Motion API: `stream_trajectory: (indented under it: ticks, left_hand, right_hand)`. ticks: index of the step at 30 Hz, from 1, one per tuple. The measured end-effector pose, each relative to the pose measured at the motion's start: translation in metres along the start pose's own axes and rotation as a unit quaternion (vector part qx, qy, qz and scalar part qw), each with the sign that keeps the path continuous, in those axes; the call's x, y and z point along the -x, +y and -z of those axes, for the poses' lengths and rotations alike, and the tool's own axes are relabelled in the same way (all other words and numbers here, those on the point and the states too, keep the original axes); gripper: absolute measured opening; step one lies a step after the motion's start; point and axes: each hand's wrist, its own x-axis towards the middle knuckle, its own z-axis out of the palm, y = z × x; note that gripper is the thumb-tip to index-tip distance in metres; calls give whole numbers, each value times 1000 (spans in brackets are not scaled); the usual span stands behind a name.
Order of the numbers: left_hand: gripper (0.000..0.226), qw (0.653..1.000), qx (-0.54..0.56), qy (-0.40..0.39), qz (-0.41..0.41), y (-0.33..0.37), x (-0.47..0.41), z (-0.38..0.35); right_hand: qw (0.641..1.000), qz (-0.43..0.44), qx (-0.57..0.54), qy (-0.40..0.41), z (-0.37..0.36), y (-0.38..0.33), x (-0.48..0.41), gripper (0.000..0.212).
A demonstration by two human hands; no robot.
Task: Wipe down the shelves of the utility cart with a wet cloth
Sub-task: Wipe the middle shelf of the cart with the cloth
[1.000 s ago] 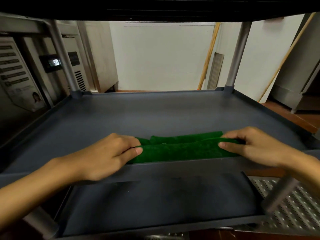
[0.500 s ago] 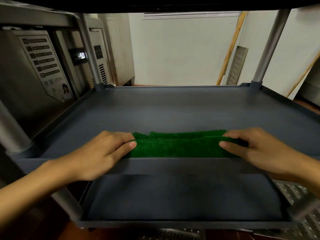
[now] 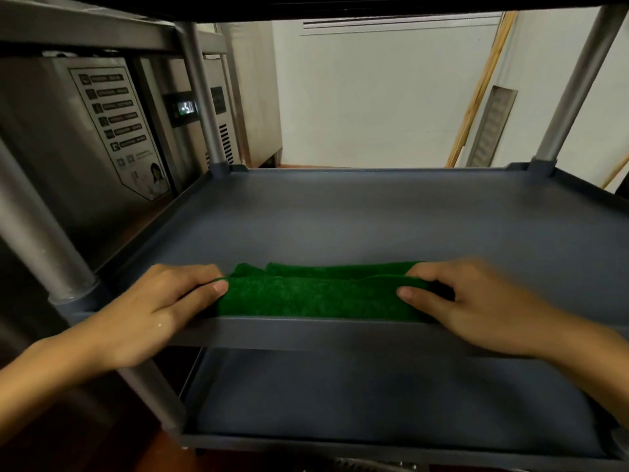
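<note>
A folded green cloth (image 3: pixel 316 292) lies along the front edge of the cart's middle shelf (image 3: pixel 374 216), just behind its raised lip. The left hand (image 3: pixel 160 311) pinches the cloth's left end, thumb on top, and the right hand (image 3: pixel 473 304) pinches its right end likewise.

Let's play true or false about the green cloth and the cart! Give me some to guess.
1. The folded green terry cloth lies on the middle grey plastic shelf. True.
2. Only one hand touches it. False: the left hand and right hand grip its two ends.
3. The cloth sits by the shelf's front edge. True.
4. The bottom grey shelf holds boxes. False: nothing shows on it.
</note>
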Motion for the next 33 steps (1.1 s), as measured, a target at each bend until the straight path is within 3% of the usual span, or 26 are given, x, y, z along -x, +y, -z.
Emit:
stream_trajectory:
  ticks: [12, 17, 20, 23, 26, 29, 31, 33]
  left_hand:
    - [49, 993, -10, 30, 110, -38, 35, 35]
    - [47, 988, -43, 15, 147, -39, 33, 41]
    - [42, 980, -117, 40, 155, -35, 20, 41]
    - [7, 973, -181, 73, 122, -38, 10, 39]
    - [17, 972, -183, 111, 98, -37, 15, 34]
    - [28, 983, -154, 100, 25, -32, 25, 30]
    - [31, 990, -110, 84, 25, -30, 30, 28]
    - [37, 994, -83, 69, 34, -34, 34, 27]
  right_hand:
    - [996, 86, 9, -29, -33, -46, -44, 39]
    - [997, 41, -37, -61, -37, -48, -62, 32]
    - [999, 8, -33, -17, -32, -45, -75, 23]
    - [999, 6, 13, 36, -36, -40, -88, 18]
    - [993, 95, 23, 66, -46, -40, -88, 30]
    - [987, 159, -4, -24, -49, -50, -82, 38]
    - [983, 158, -16, -90, -55, -53, -80, 49]
    - [981, 161, -24, -106, -60, -53, -80, 52]
